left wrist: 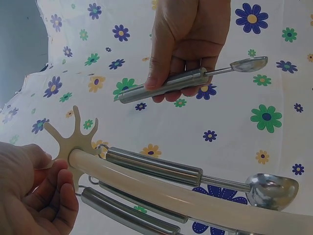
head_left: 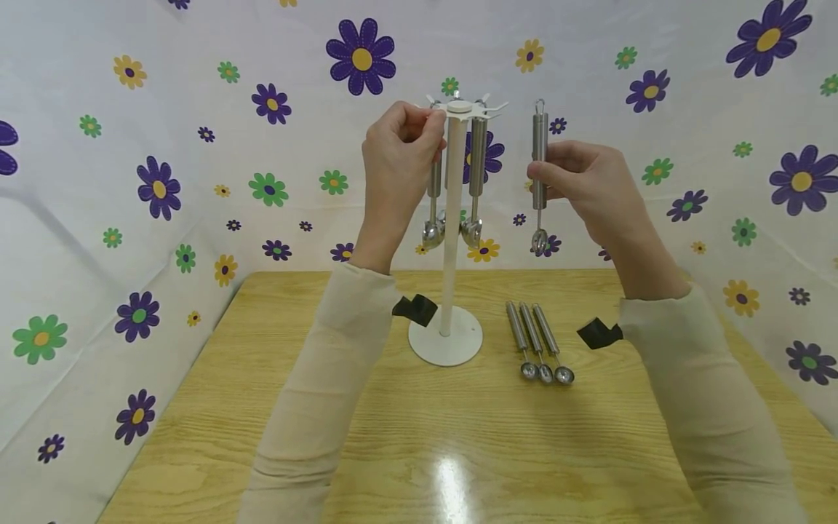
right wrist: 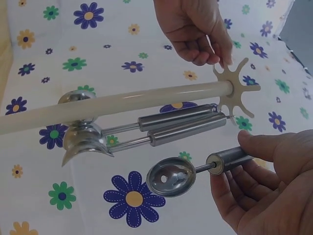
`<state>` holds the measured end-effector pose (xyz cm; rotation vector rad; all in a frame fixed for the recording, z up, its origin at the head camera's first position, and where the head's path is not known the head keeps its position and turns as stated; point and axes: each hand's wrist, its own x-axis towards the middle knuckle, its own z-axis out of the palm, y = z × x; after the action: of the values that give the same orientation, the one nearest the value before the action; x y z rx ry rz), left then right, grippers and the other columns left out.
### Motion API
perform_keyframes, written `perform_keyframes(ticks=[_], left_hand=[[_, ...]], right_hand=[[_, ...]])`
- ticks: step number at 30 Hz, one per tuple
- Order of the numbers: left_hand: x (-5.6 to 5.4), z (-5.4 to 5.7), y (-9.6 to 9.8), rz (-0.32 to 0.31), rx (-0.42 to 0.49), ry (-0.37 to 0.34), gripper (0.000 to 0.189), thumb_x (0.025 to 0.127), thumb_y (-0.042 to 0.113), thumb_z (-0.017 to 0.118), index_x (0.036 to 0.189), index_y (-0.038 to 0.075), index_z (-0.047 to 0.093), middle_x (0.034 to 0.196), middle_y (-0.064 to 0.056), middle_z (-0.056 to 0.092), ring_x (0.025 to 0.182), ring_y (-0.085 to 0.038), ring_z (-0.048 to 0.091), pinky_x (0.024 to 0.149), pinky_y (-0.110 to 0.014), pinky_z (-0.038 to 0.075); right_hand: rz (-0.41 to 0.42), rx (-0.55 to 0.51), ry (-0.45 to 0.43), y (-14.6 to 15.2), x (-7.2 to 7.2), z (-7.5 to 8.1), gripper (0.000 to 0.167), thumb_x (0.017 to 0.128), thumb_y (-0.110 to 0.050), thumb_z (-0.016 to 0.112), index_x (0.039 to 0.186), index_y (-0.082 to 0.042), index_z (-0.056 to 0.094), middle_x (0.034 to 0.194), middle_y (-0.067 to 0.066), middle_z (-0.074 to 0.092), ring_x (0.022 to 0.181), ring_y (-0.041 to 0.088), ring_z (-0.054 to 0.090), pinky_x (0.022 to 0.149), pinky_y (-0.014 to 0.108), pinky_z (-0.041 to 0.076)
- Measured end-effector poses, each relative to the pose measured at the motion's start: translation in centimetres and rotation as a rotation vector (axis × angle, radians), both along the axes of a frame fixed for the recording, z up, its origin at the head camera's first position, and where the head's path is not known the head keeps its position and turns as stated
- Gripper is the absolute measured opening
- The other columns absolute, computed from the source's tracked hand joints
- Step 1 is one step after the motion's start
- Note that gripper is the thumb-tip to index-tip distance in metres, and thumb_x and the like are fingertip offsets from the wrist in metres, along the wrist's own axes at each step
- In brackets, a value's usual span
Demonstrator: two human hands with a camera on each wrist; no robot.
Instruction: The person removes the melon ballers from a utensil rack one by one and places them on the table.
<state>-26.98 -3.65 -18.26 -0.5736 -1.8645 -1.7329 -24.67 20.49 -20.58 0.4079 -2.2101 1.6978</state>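
Note:
A white stand [head_left: 452, 255] with a round base and a crown of hooks [head_left: 460, 108] rises from the table. My left hand [head_left: 402, 156] pinches one hook at the crown's left side between thumb and fingers. Several steel scoops [head_left: 478, 160] hang from the crown by their end loops, bowls down. To the right of the stand, my right hand [head_left: 585, 178] grips a melon baller [head_left: 540, 131] by its steel handle, apart from the hooks. In the head view it is upright with its loop on top; the right wrist view shows a small hole in its oval bowl [right wrist: 171, 177].
Three similar melon ballers [head_left: 532, 331] lie side by side on the wooden table [head_left: 294, 407], right of the stand's base [head_left: 445, 353]. A flower-patterned white cloth [head_left: 288, 225] surrounds the table at the back and sides.

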Motion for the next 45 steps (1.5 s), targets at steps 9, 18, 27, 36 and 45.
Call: perform_keyframes(ticks=[9, 18, 27, 36, 45], left_hand=[[0.1, 0.1, 0.0, -0.008, 0.000, 0.012, 0.016, 0.104, 0.014, 0.064, 0.105, -0.002, 0.069, 0.088, -0.011, 0.069, 0.076, -0.016, 0.061, 0.075, -0.023, 0.055], [0.1, 0.0, 0.0, -0.016, 0.007, 0.009, 0.016, 0.104, 0.013, 0.064, 0.106, -0.002, 0.068, 0.088, -0.010, 0.068, 0.076, -0.017, 0.062, 0.076, -0.023, 0.056], [0.1, 0.0, -0.1, -0.009, 0.000, 0.000, 0.016, 0.104, 0.013, 0.064, 0.106, -0.002, 0.068, 0.089, -0.011, 0.069, 0.077, -0.017, 0.062, 0.077, -0.023, 0.057], [0.2, -0.2, -0.2, -0.008, 0.007, -0.006, 0.016, 0.104, 0.013, 0.064, 0.105, -0.002, 0.068, 0.087, -0.011, 0.068, 0.077, -0.017, 0.062, 0.078, -0.023, 0.057], [0.1, -0.1, -0.2, -0.012, 0.013, -0.004, 0.015, 0.103, 0.012, 0.064, 0.104, -0.002, 0.068, 0.086, -0.011, 0.068, 0.075, -0.017, 0.062, 0.076, -0.023, 0.057]], right_hand=[[-0.052, -0.006, -0.071, 2.2, 0.6, -0.1, 0.028, 0.096, -0.020, 0.076, 0.119, -0.005, 0.070, 0.099, -0.001, 0.075, 0.079, 0.015, 0.070, 0.086, 0.020, 0.054], [-0.138, 0.078, -0.077, 4.2, 1.1, -1.0, 0.034, 0.098, -0.024, 0.074, 0.125, -0.005, 0.067, 0.100, -0.010, 0.073, 0.083, 0.011, 0.070, 0.082, 0.016, 0.054], [-0.117, 0.015, -0.101, 6.0, 1.9, -2.0, 0.026, 0.096, -0.022, 0.076, 0.118, -0.010, 0.072, 0.099, -0.008, 0.074, 0.081, 0.011, 0.070, 0.086, 0.017, 0.053], [-0.169, 0.115, -0.162, 6.9, 2.0, -3.2, 0.027, 0.098, -0.030, 0.073, 0.119, -0.013, 0.070, 0.098, -0.012, 0.073, 0.082, 0.010, 0.070, 0.089, 0.020, 0.052], [-0.178, 0.190, -0.206, 7.7, 1.9, -5.4, 0.048, 0.100, -0.037, 0.070, 0.130, 0.000, 0.063, 0.094, -0.016, 0.071, 0.084, 0.010, 0.064, 0.080, 0.016, 0.052]])
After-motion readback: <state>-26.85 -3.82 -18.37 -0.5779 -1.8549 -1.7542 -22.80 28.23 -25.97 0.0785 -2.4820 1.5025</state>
